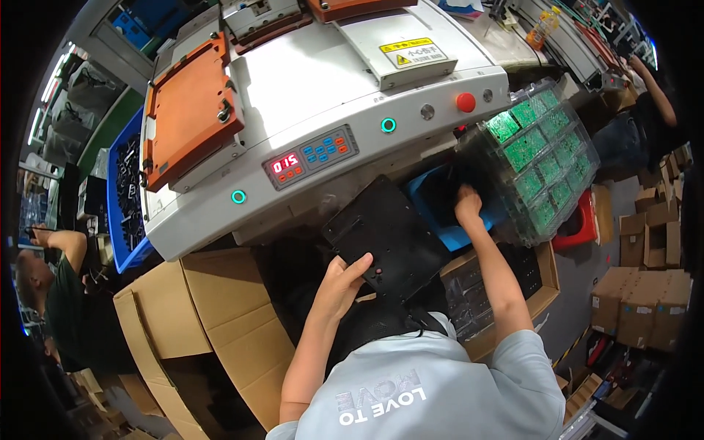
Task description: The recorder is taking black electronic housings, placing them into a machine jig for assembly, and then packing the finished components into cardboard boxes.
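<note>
My left hand [343,282] grips the near left edge of a flat black plastic panel [392,235], its thumb lying on top. The panel is tilted over my lap and has small holes along its edges. My right hand [468,207] reaches into a blue bin [452,237] just right of the panel. Its fingers are curled down toward the bin's dark inside, and whatever they hold is hidden. To the right of that hand, clear plastic trays [539,158] carry several green circuit boards.
A white machine [315,95] with an orange fixture [187,110], lit buttons and a red knob [466,102] spans the far side. At left are a blue crate [132,253] of black parts and an open carton [227,308]. Another carton [548,282] holds black panels. Other people work at both sides.
</note>
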